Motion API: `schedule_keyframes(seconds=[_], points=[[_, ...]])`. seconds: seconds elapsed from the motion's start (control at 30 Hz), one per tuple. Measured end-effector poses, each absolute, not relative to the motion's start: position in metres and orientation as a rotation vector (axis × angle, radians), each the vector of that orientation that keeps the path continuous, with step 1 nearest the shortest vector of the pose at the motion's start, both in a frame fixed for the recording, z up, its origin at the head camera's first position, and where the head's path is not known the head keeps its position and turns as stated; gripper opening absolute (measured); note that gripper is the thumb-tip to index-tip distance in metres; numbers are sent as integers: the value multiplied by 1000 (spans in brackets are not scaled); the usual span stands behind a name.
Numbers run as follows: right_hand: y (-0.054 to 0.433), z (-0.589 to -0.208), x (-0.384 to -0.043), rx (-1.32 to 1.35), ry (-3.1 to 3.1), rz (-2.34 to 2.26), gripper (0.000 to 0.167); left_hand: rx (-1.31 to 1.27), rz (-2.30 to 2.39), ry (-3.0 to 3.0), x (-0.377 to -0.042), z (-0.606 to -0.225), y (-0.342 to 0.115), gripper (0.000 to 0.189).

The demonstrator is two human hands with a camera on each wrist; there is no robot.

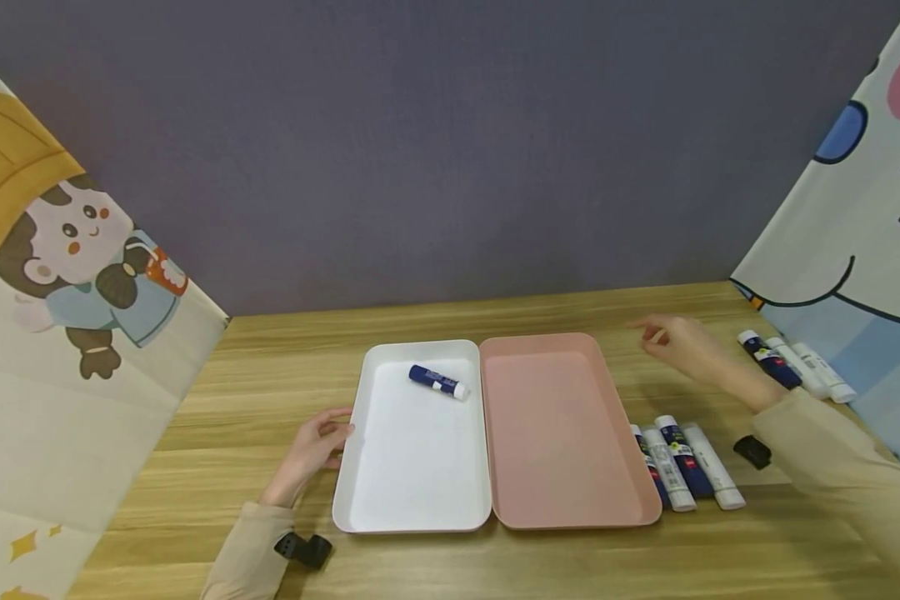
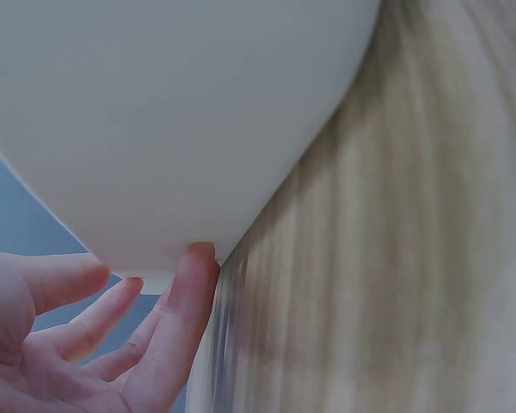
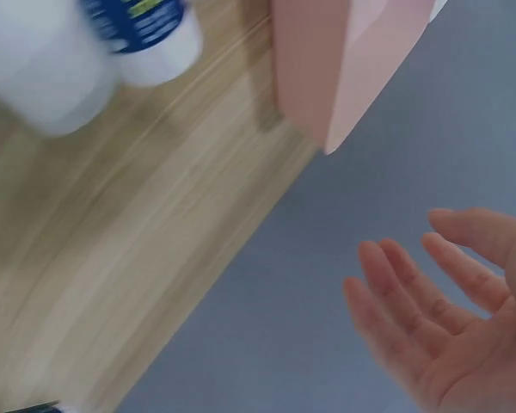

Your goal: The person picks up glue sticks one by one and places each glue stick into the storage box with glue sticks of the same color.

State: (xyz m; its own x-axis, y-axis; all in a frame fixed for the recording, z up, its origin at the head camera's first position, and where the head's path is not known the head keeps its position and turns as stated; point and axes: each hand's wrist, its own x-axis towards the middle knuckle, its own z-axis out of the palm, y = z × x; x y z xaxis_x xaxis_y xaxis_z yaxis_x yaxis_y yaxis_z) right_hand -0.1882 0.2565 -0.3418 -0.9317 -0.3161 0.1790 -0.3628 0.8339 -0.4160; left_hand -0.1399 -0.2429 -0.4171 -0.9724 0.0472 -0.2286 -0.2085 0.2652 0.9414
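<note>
My left hand (image 1: 317,443) rests against the left side of the white tray (image 1: 378,492). In the left wrist view its fingers (image 2: 182,292) are fairly straight, with their tips touching the tray's outer wall (image 2: 172,155). A dark blue glue stick with a white end (image 1: 438,382) lies slanted in the back part of that tray. My right hand (image 1: 678,340) is held in the air past the back right corner of the pink tray (image 1: 562,492), holding nothing. Its fingers (image 3: 404,301) are loosely bent and apart in the right wrist view.
The pink tray stands against the white one. Several blue or white glue sticks (image 1: 682,454) lie beside its right wall, and more glue sticks (image 1: 772,358) lie at the table's right edge. A grey-purple panel (image 1: 457,167) rises behind the wooden table (image 1: 247,400).
</note>
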Motion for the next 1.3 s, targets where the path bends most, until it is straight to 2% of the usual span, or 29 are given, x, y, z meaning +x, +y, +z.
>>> schedule_keyframes(seconds=[0.57, 0.97, 1.3], points=[[307, -358, -190, 385, -2992, 608, 33, -139, 1781, 2323, -138, -417, -243, 39], [347, -377, -192, 347, -2906, 527, 29, -139, 1783, 2316, -139, -415, -243, 38], [372, -388, -191, 196, -2952, 609, 32, -148, 1799, 2310, -138, -417, -243, 39]])
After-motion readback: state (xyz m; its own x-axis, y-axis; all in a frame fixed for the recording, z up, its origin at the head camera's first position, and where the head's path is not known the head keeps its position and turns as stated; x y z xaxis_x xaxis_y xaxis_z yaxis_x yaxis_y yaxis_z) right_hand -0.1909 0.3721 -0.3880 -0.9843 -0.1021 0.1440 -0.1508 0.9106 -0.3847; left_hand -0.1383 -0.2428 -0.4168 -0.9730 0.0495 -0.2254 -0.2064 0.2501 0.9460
